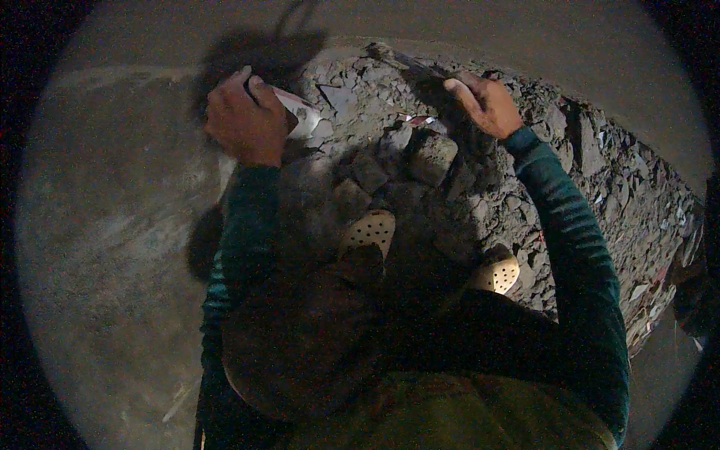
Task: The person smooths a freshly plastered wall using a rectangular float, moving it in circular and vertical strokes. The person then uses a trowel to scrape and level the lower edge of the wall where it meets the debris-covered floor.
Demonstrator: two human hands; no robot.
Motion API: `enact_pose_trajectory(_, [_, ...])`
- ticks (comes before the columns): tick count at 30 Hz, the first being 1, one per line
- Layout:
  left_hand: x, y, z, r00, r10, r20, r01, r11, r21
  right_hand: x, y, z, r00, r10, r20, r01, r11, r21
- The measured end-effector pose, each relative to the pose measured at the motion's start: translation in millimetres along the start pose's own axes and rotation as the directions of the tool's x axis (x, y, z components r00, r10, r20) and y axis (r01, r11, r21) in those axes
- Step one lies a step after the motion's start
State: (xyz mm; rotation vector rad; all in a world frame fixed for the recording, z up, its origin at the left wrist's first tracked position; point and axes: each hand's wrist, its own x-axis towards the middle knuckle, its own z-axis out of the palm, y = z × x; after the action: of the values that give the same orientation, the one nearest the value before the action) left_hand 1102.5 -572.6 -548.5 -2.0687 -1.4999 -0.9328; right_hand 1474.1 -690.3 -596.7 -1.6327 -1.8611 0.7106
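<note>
My left hand [247,120] is at the upper left, its fingers curled around a pale, flat-sided piece [304,116] with a reddish band. Most of that piece is hidden by the hand, so its kind does not show. Farther right, my right hand [487,103] is closed over the rubble, thumb pointing left. A dark, narrow, stick-like thing [401,60] runs from the right hand toward the far edge of the heap. Shadow blurs where it meets the fingers. Between the hands lie a small red-and-white scrap [417,119] and a grey lump [433,157].
A heap of broken grey clods and shards [622,202] spreads under and to the right of my hands. My pale perforated shoes [371,231] stand among the lumps. Smooth grey ground [112,225] lies to the left. A dark shape [694,285] sits at the right rim.
</note>
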Motion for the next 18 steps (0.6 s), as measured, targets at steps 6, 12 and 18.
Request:
enact_pose_trajectory(6, [1, 7, 0, 0.999, -0.041, -0.009, 0.041, 0.998, 0.04, 1, 9, 14, 0.997, -0.026, -0.07, 0.019, 0.994, -0.104])
enact_pose_trajectory(12, [3, -2, 1, 0.999, 0.017, 0.029, -0.015, 0.999, -0.051, 3, -5, 14, 0.999, 0.025, -0.032, -0.026, 1.0, -0.018])
enact_pose_trajectory(18, [3, 9, -6, 0.99, -0.104, 0.097, 0.101, 0.994, 0.04, 5, -3, 15, 0.988, 0.152, 0.004, -0.151, 0.987, -0.056])
